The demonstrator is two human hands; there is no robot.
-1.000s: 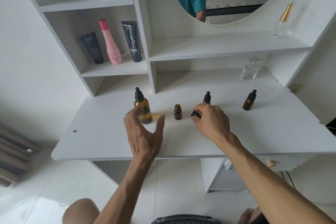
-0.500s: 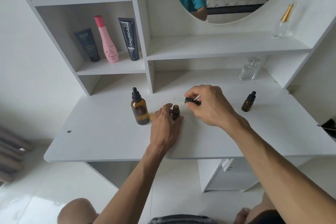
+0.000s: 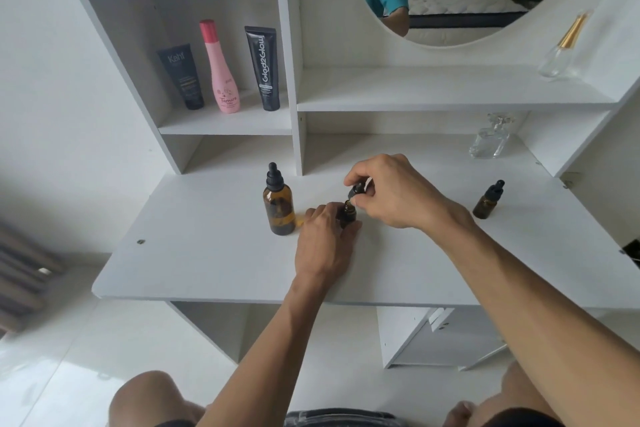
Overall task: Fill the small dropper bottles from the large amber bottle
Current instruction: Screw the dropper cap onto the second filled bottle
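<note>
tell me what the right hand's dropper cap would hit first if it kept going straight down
Most likely the open neck of the small dropper bottle that the left hand holds; the right hand pinches the dropper cap just above it, though depth is uncertain.

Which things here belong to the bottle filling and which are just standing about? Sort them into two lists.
Part of the job: large amber bottle; small open bottle held by the left hand; dropper cap pinched by the right hand; capped small bottle.

Standing about: two dark tubes; pink bottle; clear perfume bottles.
</note>
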